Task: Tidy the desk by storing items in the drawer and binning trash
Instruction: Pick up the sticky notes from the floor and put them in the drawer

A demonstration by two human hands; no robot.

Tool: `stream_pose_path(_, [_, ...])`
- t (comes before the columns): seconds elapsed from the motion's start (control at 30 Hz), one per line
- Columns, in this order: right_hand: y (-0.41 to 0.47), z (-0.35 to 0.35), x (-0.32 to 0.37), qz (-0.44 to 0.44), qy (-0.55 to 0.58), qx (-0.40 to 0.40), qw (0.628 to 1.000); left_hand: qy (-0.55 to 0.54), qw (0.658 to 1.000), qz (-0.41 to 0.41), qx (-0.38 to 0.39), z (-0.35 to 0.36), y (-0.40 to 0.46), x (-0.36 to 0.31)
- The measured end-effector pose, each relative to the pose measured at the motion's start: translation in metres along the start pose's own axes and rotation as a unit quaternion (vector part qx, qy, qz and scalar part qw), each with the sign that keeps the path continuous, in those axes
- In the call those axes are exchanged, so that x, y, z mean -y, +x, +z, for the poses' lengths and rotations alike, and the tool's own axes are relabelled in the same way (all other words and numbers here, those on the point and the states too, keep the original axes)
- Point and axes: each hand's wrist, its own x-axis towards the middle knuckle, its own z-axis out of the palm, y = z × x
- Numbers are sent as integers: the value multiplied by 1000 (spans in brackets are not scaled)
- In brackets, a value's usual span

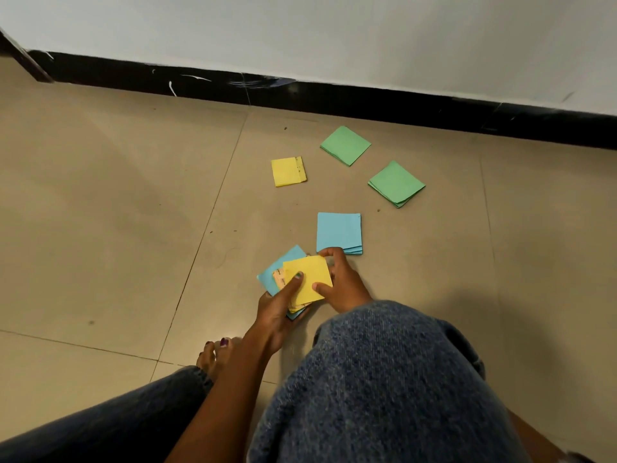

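Observation:
Sticky-note pads lie scattered on a beige tiled floor. My left hand [277, 305] holds a small stack of pads from below, a yellow pad [309, 279] on top, its thumb pressing that pad, with a blue pad [270, 275] and a pale printed one underneath. My right hand [340, 285] grips the yellow pad's right edge. Just beyond my right fingers lies a blue pad [339, 232]. Farther off lie a yellow pad [287, 171] and two green pads [345, 145] [396, 183].
A black skirting board [334, 95] runs under a white wall at the far side. My knees in blue jeans [384, 379] fill the foreground, and a bare foot [213, 352] rests on the floor to the left.

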Motion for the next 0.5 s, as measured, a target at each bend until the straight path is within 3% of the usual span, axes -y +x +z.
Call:
stream_pose_path(0.13, [0,-12,0,-8,-137,13,990,42,999,5,-18,2,-2,6])
stream_pose_path(0.37, [30,-35,-6,-101,-281,-129,946,48,998,-4,-39,-7,9,19])
stream_pose_path(0.5, [55,-41,-15,-69,-327,-56,941,41,998,-23,-44,-9,10,26])
